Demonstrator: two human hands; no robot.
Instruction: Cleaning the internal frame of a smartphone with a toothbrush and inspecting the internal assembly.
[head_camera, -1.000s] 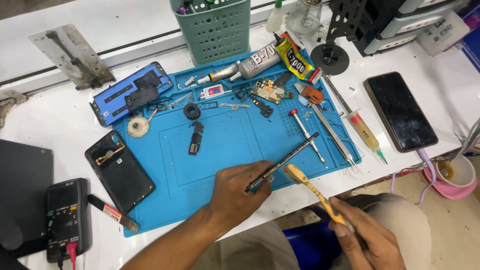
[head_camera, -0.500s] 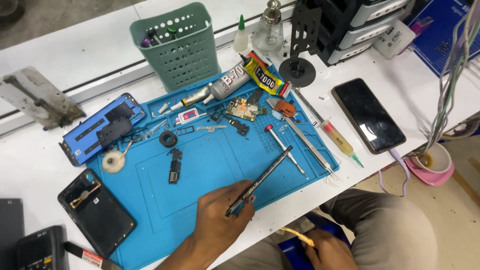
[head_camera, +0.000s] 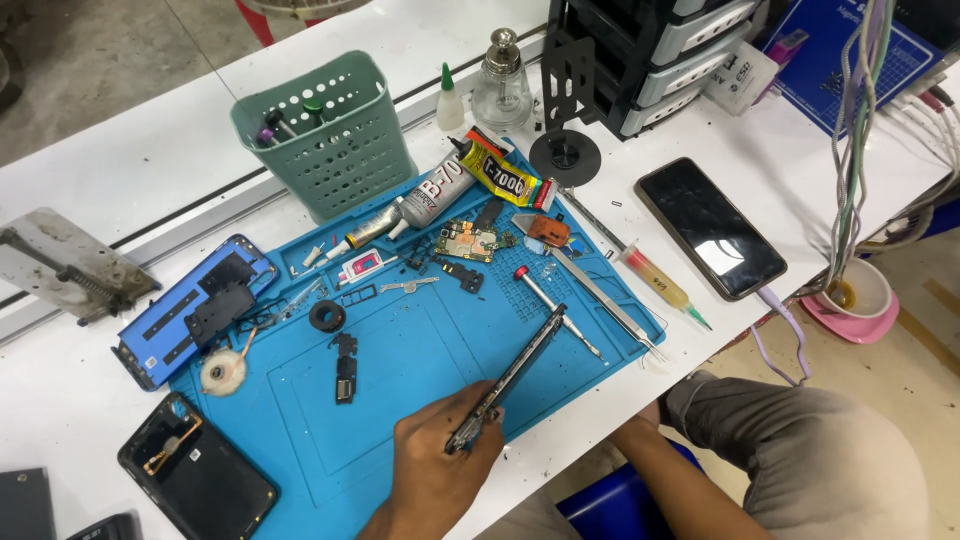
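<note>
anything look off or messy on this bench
The blue mat is strewn with loose phone parts, a circuit board among them. The syringe lies partly off the mat's right edge. The left hand holds a phone frame edge-on; the right hand is hidden below the table.

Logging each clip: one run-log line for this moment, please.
left hand: holds phone frame edge-on over blue mat | right hand: below bench edge, unseen | screwdriver: lying on mat

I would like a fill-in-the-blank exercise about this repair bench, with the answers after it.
1. The left hand holds a phone frame over a mat of ____ colour.
2. The green basket stands ____ the mat's far edge.
3. The phone with the dark screen lies to the ____ of the mat.
4. The right hand is ____ the table edge, out of sight.

Answers: blue; beyond; right; below
</note>
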